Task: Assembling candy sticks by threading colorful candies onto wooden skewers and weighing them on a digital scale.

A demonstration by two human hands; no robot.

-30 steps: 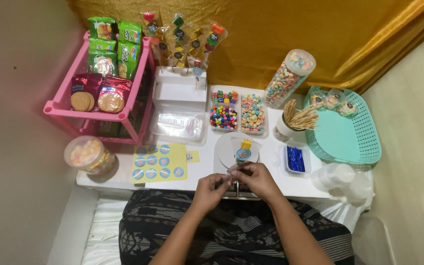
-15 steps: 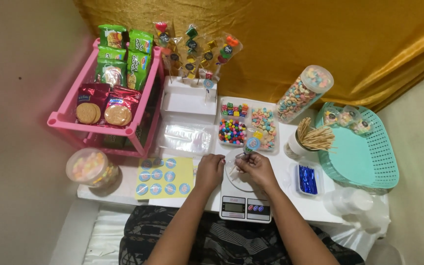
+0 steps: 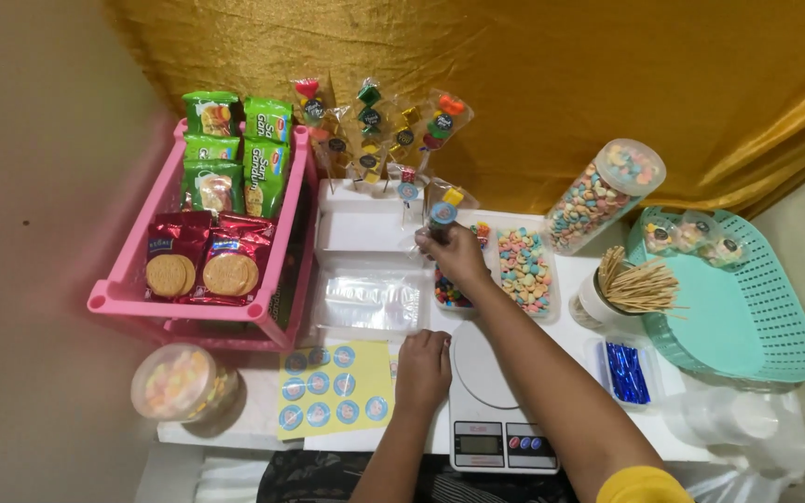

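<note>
Since before, our right hand point(image 3: 458, 256) reached the counter's back edge, fingers pinching a light, crinkly candy skewer point(image 3: 442, 216) low on its stick; left hand point(image 3: 423, 370) rests curled.

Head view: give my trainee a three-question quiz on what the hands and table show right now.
1. True or false: the right hand holds a wrapped candy stick up by the white stand.
2. What does the left hand rest beside? A) the sticker sheet B) the teal basket C) the pink rack
3. What lies between the two arms, near the table's front edge?

Key: 1 true; 2 A; 3 the kitchen scale, its platform bare.
</note>
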